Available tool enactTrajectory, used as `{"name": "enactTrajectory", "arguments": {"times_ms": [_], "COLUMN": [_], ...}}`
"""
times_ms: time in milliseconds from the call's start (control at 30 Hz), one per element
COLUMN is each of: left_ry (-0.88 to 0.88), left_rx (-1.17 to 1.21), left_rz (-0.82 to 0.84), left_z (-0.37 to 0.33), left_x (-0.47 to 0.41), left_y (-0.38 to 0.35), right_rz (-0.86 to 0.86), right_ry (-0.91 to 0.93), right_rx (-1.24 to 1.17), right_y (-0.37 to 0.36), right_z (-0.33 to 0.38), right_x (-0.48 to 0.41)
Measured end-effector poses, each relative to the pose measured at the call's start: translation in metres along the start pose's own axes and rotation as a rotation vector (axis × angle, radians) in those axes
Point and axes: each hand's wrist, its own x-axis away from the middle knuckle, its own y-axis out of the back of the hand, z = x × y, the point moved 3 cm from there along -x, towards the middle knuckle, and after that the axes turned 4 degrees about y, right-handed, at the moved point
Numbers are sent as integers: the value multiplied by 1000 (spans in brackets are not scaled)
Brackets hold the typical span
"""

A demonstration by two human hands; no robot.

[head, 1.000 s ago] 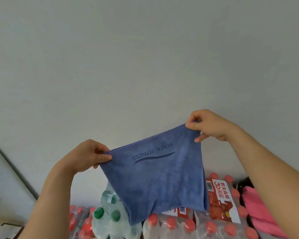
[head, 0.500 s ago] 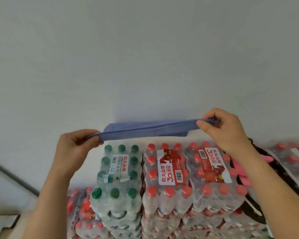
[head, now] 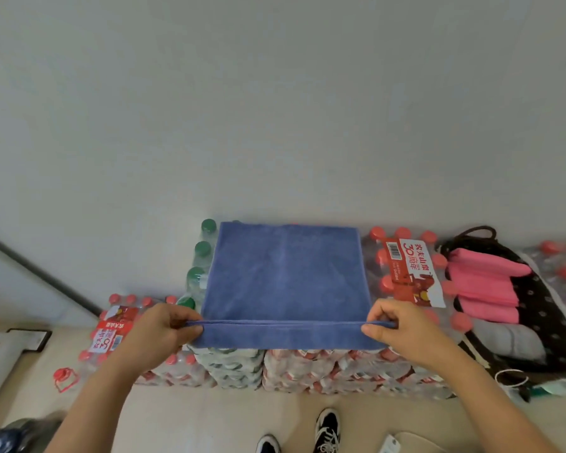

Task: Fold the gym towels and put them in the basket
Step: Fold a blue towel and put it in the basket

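A blue gym towel [head: 286, 276] lies spread flat on top of stacked packs of water bottles [head: 307, 371], its near edge hanging a little over the front. My left hand [head: 164, 331] pinches the towel's near left corner. My right hand [head: 396, 328] pinches the near right corner. To the right, folded pink towels [head: 484, 286] lie in a dark dotted bag-like basket [head: 543, 308] that rests on the bottle packs.
A white wall rises right behind the packs. A lower pack with red caps [head: 118, 325] stands at the left, and a red ring [head: 64, 379] lies on the floor. My shoes [head: 327, 429] are just in front of the stack.
The towel hung in the air from both hands a second ago. Both hands have lowered it and laid it flat on the bottle packs, keeping hold of the near corners.
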Motion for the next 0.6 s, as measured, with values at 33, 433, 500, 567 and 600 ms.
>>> {"name": "enactTrajectory", "arguments": {"times_ms": [33,433,500,567,600], "left_ry": [7,-7,-31,-39,-40], "left_rx": [-8,164,249,304,326], "left_rz": [45,136,-1,-147,-193], "left_z": [2,-5,-14,-26,-32], "left_x": [-1,-3,-9,-17,-21], "left_y": [-1,9,13,16,16], "right_rz": [48,119,22,-63,-105], "right_ry": [-21,-67,-60,-44,-43], "right_rx": [30,-60,-108,-160,-190], "right_y": [0,10,17,22,24], "right_z": [-2,-1,0,0,0], "right_x": [-1,-7,-12,-20,-24]}}
